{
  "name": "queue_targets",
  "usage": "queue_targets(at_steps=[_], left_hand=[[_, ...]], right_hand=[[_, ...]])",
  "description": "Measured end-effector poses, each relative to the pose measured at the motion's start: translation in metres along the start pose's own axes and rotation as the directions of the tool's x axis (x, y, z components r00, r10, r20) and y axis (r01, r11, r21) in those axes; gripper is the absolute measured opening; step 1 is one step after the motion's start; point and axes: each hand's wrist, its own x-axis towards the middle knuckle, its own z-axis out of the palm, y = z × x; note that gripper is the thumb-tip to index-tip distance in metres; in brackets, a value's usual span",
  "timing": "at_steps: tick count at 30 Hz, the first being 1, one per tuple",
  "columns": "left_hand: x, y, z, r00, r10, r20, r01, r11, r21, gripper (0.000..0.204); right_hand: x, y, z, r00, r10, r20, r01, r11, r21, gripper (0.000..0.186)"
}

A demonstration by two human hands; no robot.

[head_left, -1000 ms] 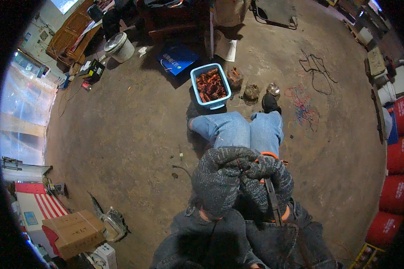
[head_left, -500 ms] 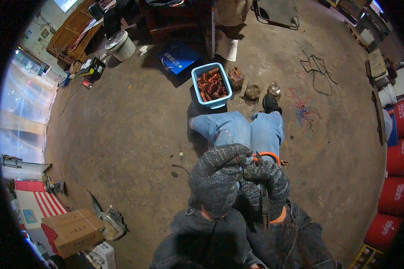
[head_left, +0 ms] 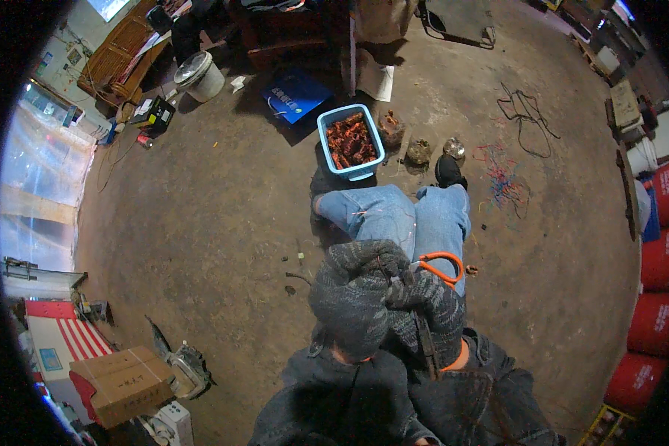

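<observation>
Both my hands wear dark grey knit gloves and are close together over my lap. My left hand (head_left: 353,297) is closed, its fingertips pinched around a thin, dark reddish wire (head_left: 382,267). Wrapped in my right hand (head_left: 440,305) are scissors with an orange loop handle (head_left: 446,269); the loop sticks out beyond the fingers, and a dark metal part (head_left: 427,346) lies along the wrist. Beyond my knees stands a light blue tub (head_left: 360,175) holding reddish-brown, copper-like scraps (head_left: 351,141). Small wire bits lie on my jeans (head_left: 375,208).
Right of the tub are clumps of scrap (head_left: 418,152) and a tangle of red and blue wires (head_left: 505,182). A black cable (head_left: 528,123) lies farther right. Red drums (head_left: 658,323) line the right side. A cardboard box (head_left: 123,383) sits lower left; a white bucket (head_left: 201,78) stands far left.
My hands have shifted slightly left and the right hand has turned, so more of the orange loop shows. The dark metal part now slants. The left hand stays closed.
</observation>
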Motion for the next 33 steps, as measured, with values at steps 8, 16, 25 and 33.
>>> queue_targets(at_steps=[8, 16, 25, 33], left_hand=[[0.002, -0.007, -0.008, 0.978, 0.191, -0.078, -0.143, 0.898, 0.416, 0.013], [-0.005, -0.003, -0.011, 0.941, 0.318, 0.112, -0.324, 0.76, 0.563, 0.015], [-0.005, 0.001, -0.011, 0.844, 0.454, 0.287, -0.516, 0.536, 0.668, 0.018], [-0.005, -0.006, -0.009, 0.784, 0.518, 0.342, -0.603, 0.507, 0.616, 0.019]], right_hand=[[-0.002, -0.015, -0.008, 0.967, -0.214, -0.137, 0.213, 0.977, -0.021, 0.027], [0.003, -0.012, -0.052, 0.946, -0.271, 0.178, 0.316, 0.894, -0.317, 0.036], [0.006, 0.055, -0.055, 0.947, -0.139, 0.291, 0.292, 0.753, -0.59, 0.036], [0.0, 0.07, -0.058, 0.948, -0.102, 0.3, 0.278, 0.723, -0.632, 0.036]])
